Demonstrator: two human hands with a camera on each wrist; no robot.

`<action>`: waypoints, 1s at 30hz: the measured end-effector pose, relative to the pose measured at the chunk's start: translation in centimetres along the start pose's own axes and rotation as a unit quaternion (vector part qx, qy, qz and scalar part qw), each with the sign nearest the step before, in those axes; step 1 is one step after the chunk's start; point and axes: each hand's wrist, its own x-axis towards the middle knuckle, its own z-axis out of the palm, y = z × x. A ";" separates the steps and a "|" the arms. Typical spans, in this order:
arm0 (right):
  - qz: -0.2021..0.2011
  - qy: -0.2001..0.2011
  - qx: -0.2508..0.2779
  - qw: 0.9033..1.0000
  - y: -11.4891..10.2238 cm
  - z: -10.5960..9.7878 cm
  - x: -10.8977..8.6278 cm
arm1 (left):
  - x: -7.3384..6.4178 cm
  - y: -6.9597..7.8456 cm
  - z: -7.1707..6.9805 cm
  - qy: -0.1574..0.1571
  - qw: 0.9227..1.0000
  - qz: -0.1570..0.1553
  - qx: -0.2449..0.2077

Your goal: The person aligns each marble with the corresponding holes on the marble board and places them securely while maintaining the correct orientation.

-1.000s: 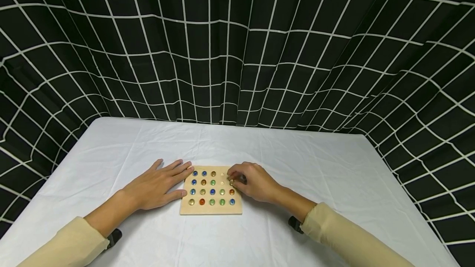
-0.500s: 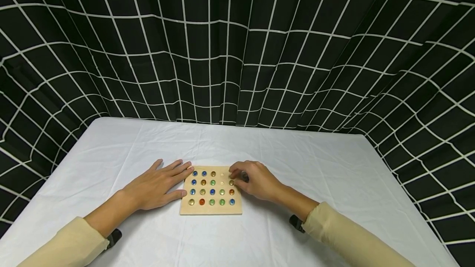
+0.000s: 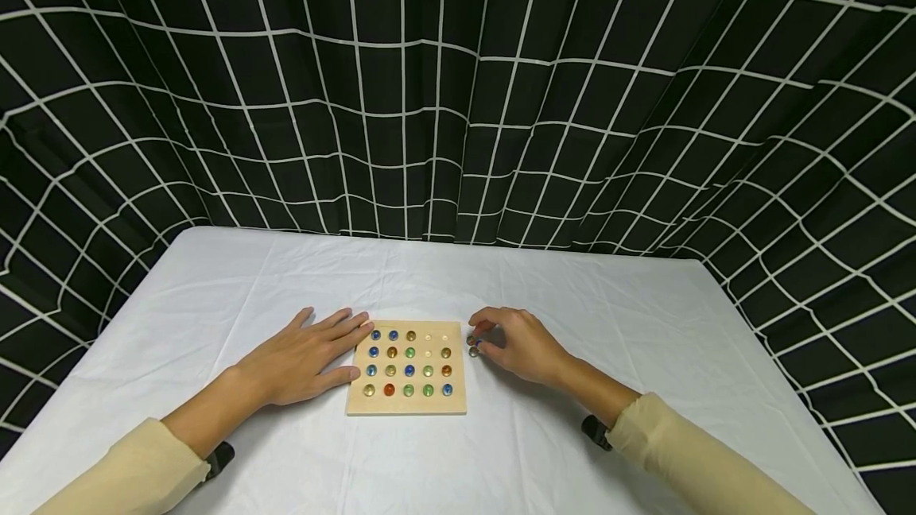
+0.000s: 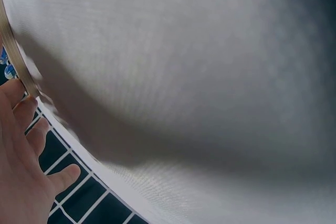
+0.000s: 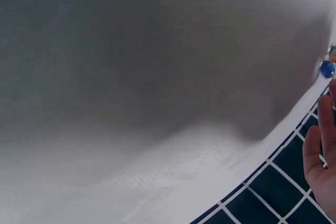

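Observation:
A pale wooden marble board (image 3: 406, 406) lies flat on the white table, with glass marbles in most of its hollows. Three bare hollows show near its upper right corner. My left hand (image 3: 304, 358) is spread, its fingertips and thumb at the board's left edge. Just off the board's right side, a few loose marbles (image 3: 473, 352) sit on the cloth. Over them bends my right hand (image 3: 525, 344), thumb and forefinger apart and close to the marbles. A blue marble (image 5: 327, 69) shows beside its fingers in the right wrist view. Part of the loose group is hidden behind the thumb.
White cloth (image 3: 300, 459) covers the table around the board. Behind and at both sides hangs a black curtain (image 3: 429, 102) with a white grid. Dark wrist straps (image 3: 220, 458) show at the sleeves.
The amber marble my right fingers were pinching now sits in the second row's right-end hollow. My right hand has moved right off the board, uncovering loose marbles. The left hand stays still.

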 end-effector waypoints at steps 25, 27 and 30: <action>0.003 0.002 -0.010 1.000 0.3 0.5 0.1 | 0.0 0.0 -0.1 -0.003 1.000 -0.003 -0.006; 0.000 0.008 -0.012 1.000 0.3 0.5 0.2 | 0.0 0.0 -0.1 -0.004 1.000 -0.003 -0.006; -0.003 0.015 -0.006 1.000 0.0 0.4 0.4 | 0.0 0.0 -0.1 -0.004 1.000 -0.001 -0.004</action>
